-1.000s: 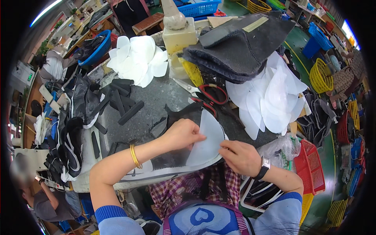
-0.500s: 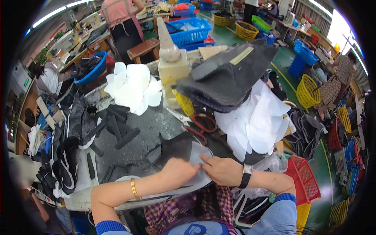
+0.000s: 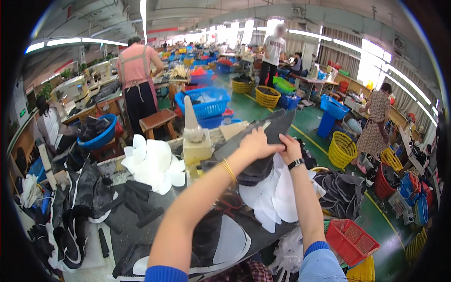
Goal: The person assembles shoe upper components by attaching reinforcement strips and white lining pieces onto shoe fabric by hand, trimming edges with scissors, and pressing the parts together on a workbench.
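Observation:
Both my hands are out over a stack of dark fabric pieces (image 3: 281, 123) beyond the table's middle. My left hand (image 3: 257, 144) lies on the stack's near part, fingers spread and thumb stretched to the right. At the right edge, my right hand (image 3: 291, 151) pinches a dark piece between thumb and fingers; how many layers it holds is hidden. White cut pieces (image 3: 268, 199) lie heaped below the stack, partly behind my right forearm. Close to me, a translucent white piece (image 3: 231, 242) rests on dark fabric (image 3: 202, 242). Red-handled scissors (image 3: 230, 199) are partly covered by my left arm.
A yellowish glue container with a cone top (image 3: 196, 149) stands left of the stack, beside another white heap (image 3: 152, 162). Dark strips (image 3: 136, 204) lie at left. A red basket (image 3: 352, 242) and dark pieces (image 3: 340, 190) are at right. Other people work farther off.
My hands have left the white piece near the table's front edge and reached forward to the dark stack. My view has tilted up, showing more of the room.

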Demonstrator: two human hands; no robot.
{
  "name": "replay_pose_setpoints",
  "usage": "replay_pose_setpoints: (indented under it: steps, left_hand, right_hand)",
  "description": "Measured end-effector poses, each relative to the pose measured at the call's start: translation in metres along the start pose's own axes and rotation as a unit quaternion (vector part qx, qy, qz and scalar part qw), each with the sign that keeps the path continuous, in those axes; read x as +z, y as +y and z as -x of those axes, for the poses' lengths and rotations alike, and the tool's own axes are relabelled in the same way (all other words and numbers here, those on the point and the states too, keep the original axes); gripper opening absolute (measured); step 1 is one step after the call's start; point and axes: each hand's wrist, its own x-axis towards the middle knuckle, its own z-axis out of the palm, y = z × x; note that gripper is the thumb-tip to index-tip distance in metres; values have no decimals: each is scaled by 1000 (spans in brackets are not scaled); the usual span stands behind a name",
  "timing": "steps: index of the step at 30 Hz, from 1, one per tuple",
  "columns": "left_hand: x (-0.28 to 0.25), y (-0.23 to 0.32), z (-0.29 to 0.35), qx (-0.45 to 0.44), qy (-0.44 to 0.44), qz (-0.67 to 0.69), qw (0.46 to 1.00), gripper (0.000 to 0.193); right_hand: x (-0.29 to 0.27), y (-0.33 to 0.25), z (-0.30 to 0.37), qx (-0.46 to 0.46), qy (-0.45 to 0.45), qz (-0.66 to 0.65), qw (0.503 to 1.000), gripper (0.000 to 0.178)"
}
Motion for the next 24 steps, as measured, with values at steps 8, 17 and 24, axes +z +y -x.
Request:
replay_pose_setpoints:
  steps: [8, 17, 24]
  left_hand:
    - [-29, -23, -3, -119, 107, 105, 981, 23]
    - [-355, -43, 161, 68, 395, 517, 756, 31]
    - [-262, -28, 281, -76, 344, 544, 762, 51]
  right_hand:
    - [52, 14, 35, 40, -58, 65, 995, 53]
    - [86, 15, 37, -208, -133, 524, 815, 47]
    - [158, -80, 186, -365, -324, 368, 791, 31]
